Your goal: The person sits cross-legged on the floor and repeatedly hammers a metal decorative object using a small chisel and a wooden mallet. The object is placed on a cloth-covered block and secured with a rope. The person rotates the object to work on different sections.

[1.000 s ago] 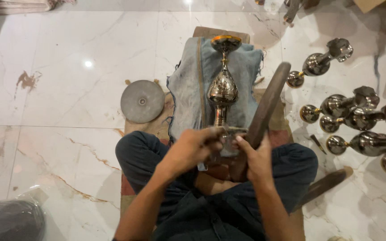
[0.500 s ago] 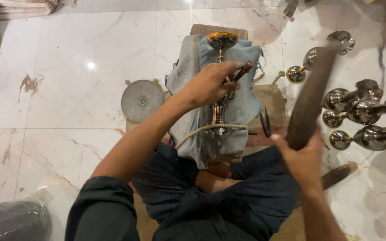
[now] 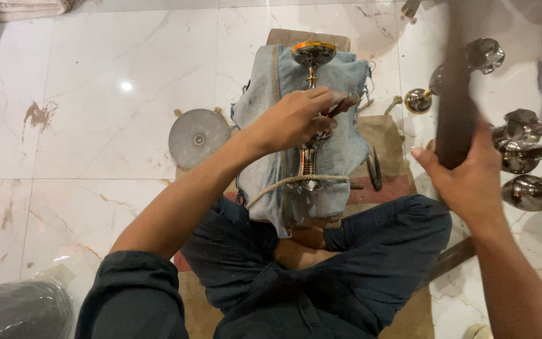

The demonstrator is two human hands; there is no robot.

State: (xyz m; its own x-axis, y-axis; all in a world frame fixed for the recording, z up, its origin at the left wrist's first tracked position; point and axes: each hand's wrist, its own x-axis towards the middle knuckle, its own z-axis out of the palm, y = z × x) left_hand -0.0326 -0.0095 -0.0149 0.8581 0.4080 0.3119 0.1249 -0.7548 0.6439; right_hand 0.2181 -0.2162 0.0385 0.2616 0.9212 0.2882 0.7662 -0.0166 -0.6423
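A shiny metal lamp-like stand (image 3: 309, 157) with a brass-rimmed top lies lengthwise on a pale blue cloth (image 3: 346, 150) over a block in front of my crossed legs. A rope (image 3: 283, 185) loops across its lower stem. My left hand (image 3: 296, 116) is closed on a thin metal tool, its tip pressed against the stand's middle. My right hand (image 3: 468, 179) grips a dark wooden mallet (image 3: 456, 94), raised upright to the right of the stand and blurred.
A round metal disc (image 3: 199, 137) lies on the marble floor left of the cloth. Several shiny metal stand parts (image 3: 525, 157) crowd the right side. A small dark tool (image 3: 375, 169) rests on the brown mat (image 3: 384, 132). A grey bag (image 3: 20, 311) sits at bottom left.
My left hand moved from near my lap up onto the stand's middle with the thin tool. My right hand swung the mallet from beside the stand out to the right and upright.
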